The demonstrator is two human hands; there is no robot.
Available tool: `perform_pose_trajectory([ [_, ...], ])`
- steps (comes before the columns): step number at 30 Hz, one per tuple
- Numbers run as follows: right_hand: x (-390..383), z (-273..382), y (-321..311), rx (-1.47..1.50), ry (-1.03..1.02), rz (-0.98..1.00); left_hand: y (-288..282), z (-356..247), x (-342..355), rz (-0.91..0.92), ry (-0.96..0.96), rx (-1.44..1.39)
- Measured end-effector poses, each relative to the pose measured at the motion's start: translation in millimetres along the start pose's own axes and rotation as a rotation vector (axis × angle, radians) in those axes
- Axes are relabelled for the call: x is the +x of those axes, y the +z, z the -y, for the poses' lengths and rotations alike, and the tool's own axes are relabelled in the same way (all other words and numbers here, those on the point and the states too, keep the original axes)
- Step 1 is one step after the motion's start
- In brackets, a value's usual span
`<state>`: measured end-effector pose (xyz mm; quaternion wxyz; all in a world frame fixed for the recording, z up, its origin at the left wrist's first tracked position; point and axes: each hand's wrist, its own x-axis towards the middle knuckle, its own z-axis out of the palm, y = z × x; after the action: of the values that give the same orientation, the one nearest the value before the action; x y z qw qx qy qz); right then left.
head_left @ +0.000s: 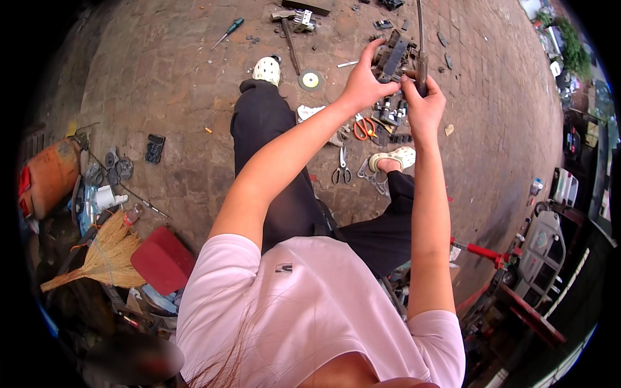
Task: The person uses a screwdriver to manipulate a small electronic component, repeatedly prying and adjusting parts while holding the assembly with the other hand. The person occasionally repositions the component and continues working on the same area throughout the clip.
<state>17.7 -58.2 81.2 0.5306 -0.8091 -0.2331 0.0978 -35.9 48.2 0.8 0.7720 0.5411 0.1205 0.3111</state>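
Note:
My left hand (pixel 369 81) grips a dark, greasy block-shaped mechanical part (pixel 393 58), thumb and fingers spread along its near and left sides. In my right hand (pixel 424 107) is a long-shafted tool (pixel 422 64) with a dark handle; its thin metal shaft runs up past the top edge of the picture. My right fingertips are close to the block's right side, and whether they touch it I cannot tell. Below the hands lie pliers with orange handles (pixel 363 128), dark-handled scissors (pixel 341 171) and small dark cylindrical parts (pixel 390 111).
On the brick ground are a hammer (pixel 290 45), a green-handled screwdriver (pixel 229 31), a round disc (pixel 310 80) and a black multi-hole part (pixel 154 148). A straw broom (pixel 107 255) and red box (pixel 163 260) stand left. A red metal bar (pixel 482 250) is at right.

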Motion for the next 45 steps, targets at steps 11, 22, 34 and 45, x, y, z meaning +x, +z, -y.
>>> perform_pose_trajectory([
  [11,5.5,-8.4,-7.5,-0.169,-0.063,0.014,1.3,-2.2,0.3,-0.001,-0.046,-0.056],
  [22,0.2,-3.7,-8.9,-0.021,-0.038,-0.034,2.9,1.6,-0.9,-0.025,-0.02,-0.009],
  [34,-84.5,-78.8,-30.6,0.394,0.346,-0.263,-14.3,24.2,4.0,-0.589,-0.335,0.021],
  [45,-186.7,-272.2,11.8,0.43,0.954,-0.594,-32.7,10.9,0.2,-0.667,-0.342,-0.127],
])
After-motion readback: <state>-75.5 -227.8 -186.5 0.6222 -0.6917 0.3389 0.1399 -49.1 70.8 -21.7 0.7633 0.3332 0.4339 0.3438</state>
